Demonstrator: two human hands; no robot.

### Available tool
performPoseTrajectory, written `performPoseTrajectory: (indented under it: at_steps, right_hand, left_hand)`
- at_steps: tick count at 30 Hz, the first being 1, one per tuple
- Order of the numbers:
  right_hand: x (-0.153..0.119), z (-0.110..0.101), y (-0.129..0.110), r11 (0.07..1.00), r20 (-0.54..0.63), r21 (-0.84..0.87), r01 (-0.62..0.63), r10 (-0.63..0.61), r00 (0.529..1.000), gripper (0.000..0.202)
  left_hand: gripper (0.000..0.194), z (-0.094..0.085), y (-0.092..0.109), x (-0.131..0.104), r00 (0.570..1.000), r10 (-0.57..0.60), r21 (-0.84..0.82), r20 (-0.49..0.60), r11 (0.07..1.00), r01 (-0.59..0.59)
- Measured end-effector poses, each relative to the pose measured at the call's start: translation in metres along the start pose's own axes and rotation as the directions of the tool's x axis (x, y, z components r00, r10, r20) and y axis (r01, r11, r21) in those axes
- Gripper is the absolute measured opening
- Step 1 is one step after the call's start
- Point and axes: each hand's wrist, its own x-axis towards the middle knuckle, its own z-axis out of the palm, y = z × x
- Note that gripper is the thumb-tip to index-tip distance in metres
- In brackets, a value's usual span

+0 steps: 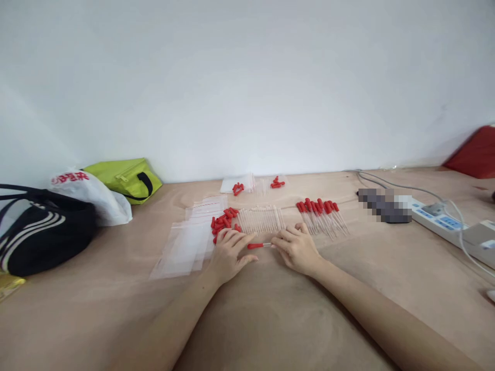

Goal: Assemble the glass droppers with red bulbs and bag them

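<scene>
Pinching the dropper [257,246] by its clear tube [267,245], your right hand [297,249] holds it on or just above the tan tabletop [255,324]; can't tell which. Long axis crosswise, nearly level; red bulb [253,246] points left, toward your left hand [231,254], thumb and fingers parted beside it. Pale wall [247,87] behind; lime bag [126,178] left, power strip [439,221] right.

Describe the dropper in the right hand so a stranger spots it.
On the tan surface below the white wall, find the right hand. The dropper pokes from its fingers toward the left hand, red bulb foremost, apart from the capped droppers piled farther right.
</scene>
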Motion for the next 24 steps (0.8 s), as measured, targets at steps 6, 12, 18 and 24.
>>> performPoseTrajectory:
  at_steps: [6,12,18,24]
  right_hand:
    - [-0.003,0.008,0.034,0.900,-0.072,-0.121,-0.419,0.413,0.908,0.024]
    - [0.000,-0.002,0.075,0.734,0.077,-0.082,-0.674,0.679,0.730,0.022]
    - [0.006,-0.005,0.088,0.601,0.163,-0.132,-0.789,0.798,0.581,0.020]
    - [0.004,-0.002,0.090,0.581,0.166,-0.170,-0.796,0.813,0.558,0.020]
  left_hand:
    - [0.028,0.004,-0.006,-0.002,0.983,-0.153,0.026,-0.100,0.987,0.157]
    - [0.014,0.006,-0.004,-0.001,0.987,-0.130,0.015,-0.092,0.991,0.132]
    - [0.011,0.005,-0.004,-0.001,0.989,-0.133,0.003,-0.067,0.991,0.133]
    - [0.009,0.005,-0.006,-0.002,0.988,-0.143,-0.005,-0.050,0.990,0.143]
